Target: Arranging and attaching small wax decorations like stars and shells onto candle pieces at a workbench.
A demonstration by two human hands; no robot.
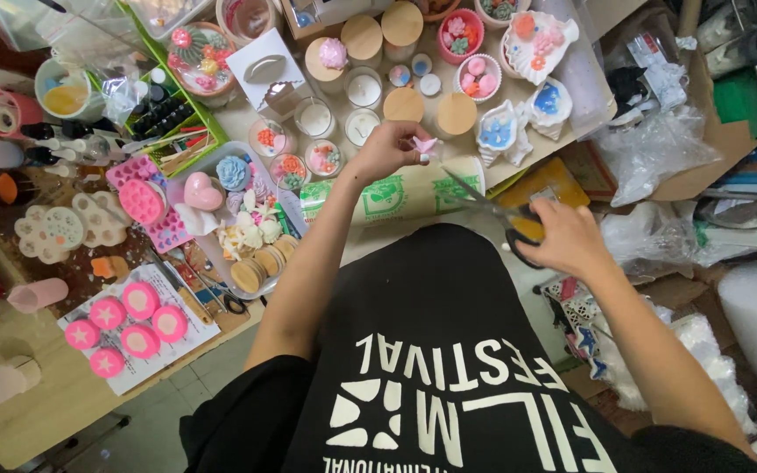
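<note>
Left grip: the left hand (385, 151) pinches a small pink flower-shaped piece (425, 144) between its fingertips, held up above the worktop (45, 412); fingers closed on the piece
Right grip: the right hand (562, 236) is closed around the yellow-and-black handles of a pair of scissors (497, 215); the blades point up and left, their tip just below the pink piece; whether tip and piece touch cannot be told
Pink piece: in the air over a rolled sheet with green print (396, 197), near the worktop's front edge
Just beyond the hands: round wooden lids (404, 105); small glass jars of white wax (364, 88); shell-shaped white dishes with blue filling (497, 131)
To the left: a clear tray (212, 254) holding a pink heart, a blue rose and small shell shapes; a pink mould (142, 201) beside it
Nearer left: pink star-marked discs (124, 328) lying on a printed sheet; a pale flower-shaped mould (50, 232)
Right side: crumpled clear plastic bags (659, 153) on cardboard
Below: the person's black shirt (431, 350) with white print
</note>
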